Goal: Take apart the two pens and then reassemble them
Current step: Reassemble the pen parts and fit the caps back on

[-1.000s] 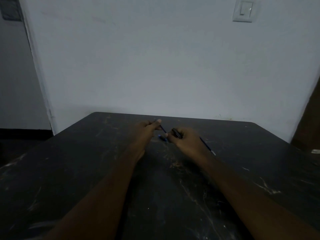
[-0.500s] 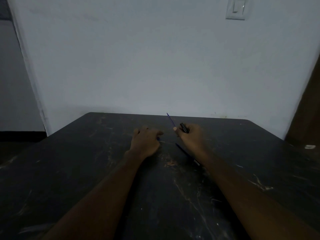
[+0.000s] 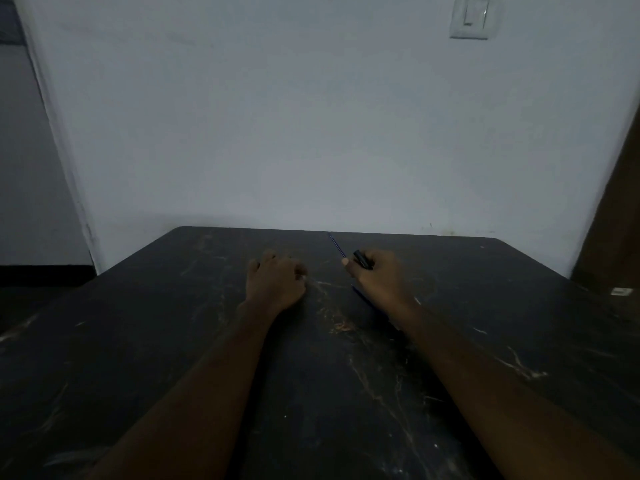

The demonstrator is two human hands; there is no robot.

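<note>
My right hand [image 3: 377, 275] is closed around pen parts: a thin blue refill [image 3: 336, 245] sticks up and away from between its fingertips, and a black pen piece [image 3: 362, 260] lies across the top of its fingers. A dark pen barrel [image 3: 360, 294] shows under that hand, slanting toward my wrist. My left hand [image 3: 275, 280] rests palm down on the dark table [image 3: 173, 341] with its fingers curled; whether it covers a small pen part I cannot tell.
The scratched dark table runs to a white wall. A light switch [image 3: 470, 16] is high on the wall at the right. A small white object [image 3: 621, 291] lies at the table's far right edge. A doorway opens at the left.
My hands have parted. The right hand lifted the blue refill so it points up and away. The left hand came down flat onto the table.
</note>
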